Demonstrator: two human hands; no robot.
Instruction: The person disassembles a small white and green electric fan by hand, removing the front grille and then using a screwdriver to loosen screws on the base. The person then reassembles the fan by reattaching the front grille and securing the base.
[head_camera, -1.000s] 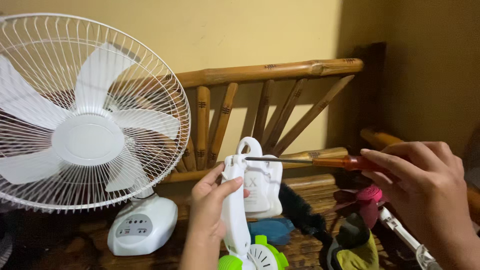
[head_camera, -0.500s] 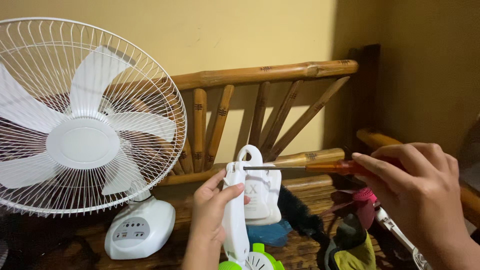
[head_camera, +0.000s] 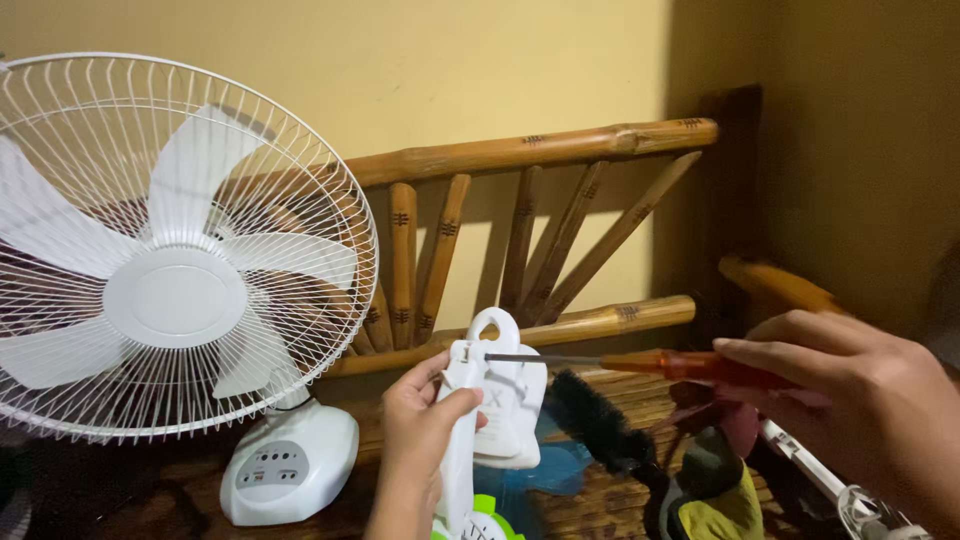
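Note:
My left hand (head_camera: 418, 440) grips a white plastic handle piece (head_camera: 461, 430) that stands upright, with green-and-white parts (head_camera: 480, 520) at its foot. My right hand (head_camera: 870, 410) holds a screwdriver with an orange-red handle (head_camera: 690, 366). Its thin metal shaft (head_camera: 540, 358) runs level to the left, and the tip meets the top of the white piece. A white flat-bodied object with a loop on top (head_camera: 505, 400) stands just behind the piece.
A white table fan (head_camera: 170, 250) with a wire guard stands at the left on a round base (head_camera: 290, 465). A bamboo bench back (head_camera: 530, 150) runs behind. A black brush (head_camera: 600, 425), a blue item (head_camera: 555, 465), a yellow-green cloth (head_camera: 720, 510) and a pink thing lie on the slatted seat.
The view has drifted, so both hands, the white piece and the screwdriver sit lower in the picture. The screwdriver tip stays at the top of the white piece.

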